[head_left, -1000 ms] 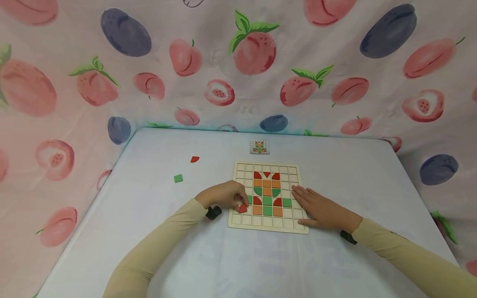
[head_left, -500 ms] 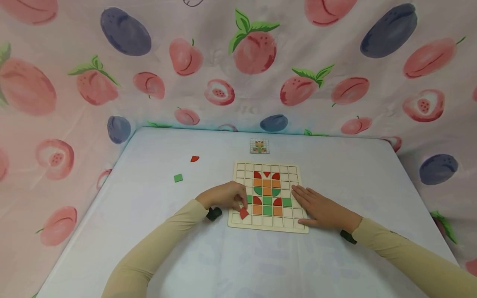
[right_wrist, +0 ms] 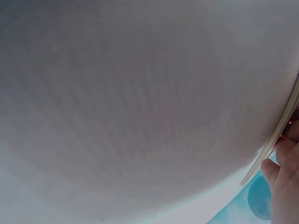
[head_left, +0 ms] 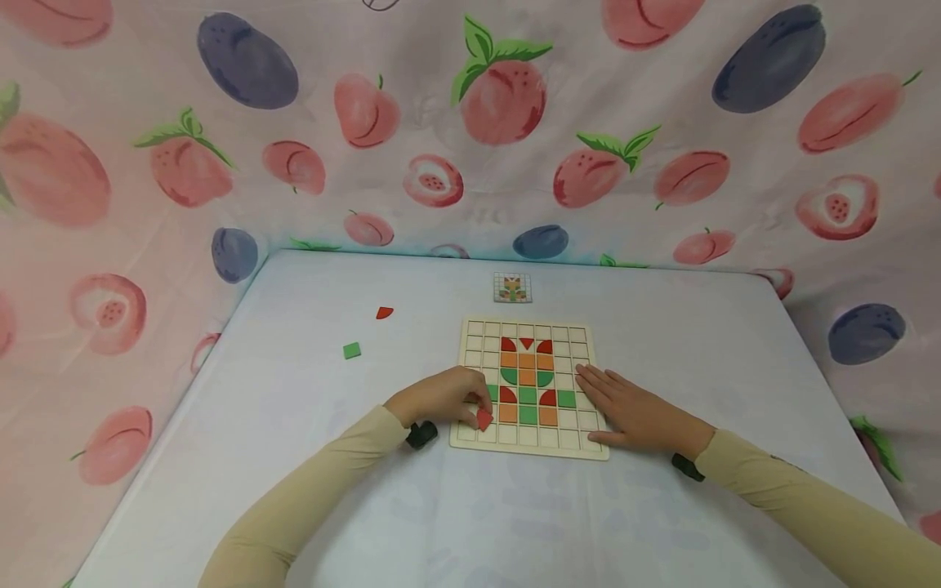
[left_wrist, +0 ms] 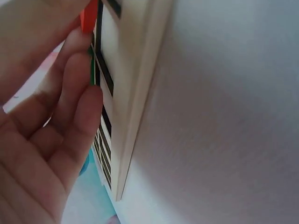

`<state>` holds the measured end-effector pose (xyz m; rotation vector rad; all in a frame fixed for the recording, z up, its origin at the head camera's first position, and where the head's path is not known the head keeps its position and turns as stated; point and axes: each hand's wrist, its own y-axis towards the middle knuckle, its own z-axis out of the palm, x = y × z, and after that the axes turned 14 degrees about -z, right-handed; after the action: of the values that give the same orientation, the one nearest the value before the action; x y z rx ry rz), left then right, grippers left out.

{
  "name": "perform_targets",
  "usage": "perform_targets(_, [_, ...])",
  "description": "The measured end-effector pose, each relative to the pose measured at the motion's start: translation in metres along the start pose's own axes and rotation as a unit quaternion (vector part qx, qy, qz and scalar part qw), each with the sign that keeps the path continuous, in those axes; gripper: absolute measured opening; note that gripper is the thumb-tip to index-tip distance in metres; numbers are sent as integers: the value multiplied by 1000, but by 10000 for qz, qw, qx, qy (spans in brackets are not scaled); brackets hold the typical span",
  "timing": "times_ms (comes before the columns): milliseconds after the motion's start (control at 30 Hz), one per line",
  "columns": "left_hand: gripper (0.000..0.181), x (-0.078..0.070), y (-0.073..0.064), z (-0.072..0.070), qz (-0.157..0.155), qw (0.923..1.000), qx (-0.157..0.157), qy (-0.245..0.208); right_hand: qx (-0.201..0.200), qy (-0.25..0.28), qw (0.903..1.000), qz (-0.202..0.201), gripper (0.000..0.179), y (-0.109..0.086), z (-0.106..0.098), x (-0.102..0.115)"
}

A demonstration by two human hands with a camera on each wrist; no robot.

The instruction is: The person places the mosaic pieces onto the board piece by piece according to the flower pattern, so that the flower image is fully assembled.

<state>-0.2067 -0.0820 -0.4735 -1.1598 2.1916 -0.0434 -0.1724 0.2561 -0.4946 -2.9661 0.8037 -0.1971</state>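
Over the lower left of a cream grid board (head_left: 528, 438), my left hand (head_left: 447, 395) pinches a red quarter-round tile (head_left: 483, 419) between thumb and fingers. The left wrist view shows the red tile (left_wrist: 88, 17) at the fingertips, close to the board's surface. My right hand (head_left: 638, 415) lies flat with straight fingers on the board's right edge. Red, orange and green tiles sit in the middle cells of the board, among them a green square (head_left: 527, 415) and an orange square (head_left: 547, 416). The left fingers partly cover a green tile (head_left: 493, 394).
Left of the board, a green square tile (head_left: 352, 350) and a red quarter-round tile (head_left: 385, 313) lie loose on the white tabletop (head_left: 331, 286). Behind the board lies a small pattern card (head_left: 512, 287). A fruit-print cloth (head_left: 485, 188) rises behind the table.
The red tile in my left fingers has turned and shifted slightly rightward over the board's lower left. My right hand has stayed in place.
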Motion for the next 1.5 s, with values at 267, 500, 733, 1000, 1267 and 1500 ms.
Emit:
perform_targets(267, [18, -5, 2, 2, -294, 9990, -308, 166, -56, -44, 10000, -66, 88, -1, 1, -1])
perform_targets(500, [20, -4, 6, 4, -403, 9974, -533, 257, -30, -40, 10000, -47, 89, 0, 2, -1])
perform_targets(733, [21, -5, 7, 4, -458, 9968, -607, 233, -84, -178, 9997, -157, 89, 1, 0, 0])
perform_targets(1000, [22, -4, 8, 3, -463, 9966, -673, 109, 124, -116, 9999, -14, 90, 1, 1, -1])
perform_targets(1267, [29, 29, 4, -33, -547, 9915, -887, -784, 178, 6, 9998, 96, 89, 0, 1, 0])
perform_targets(1500, [39, 86, -11, -71, -1269, 9605, -2022, -1430, 220, -32, 9997, 100, 90, 1, -1, 0])
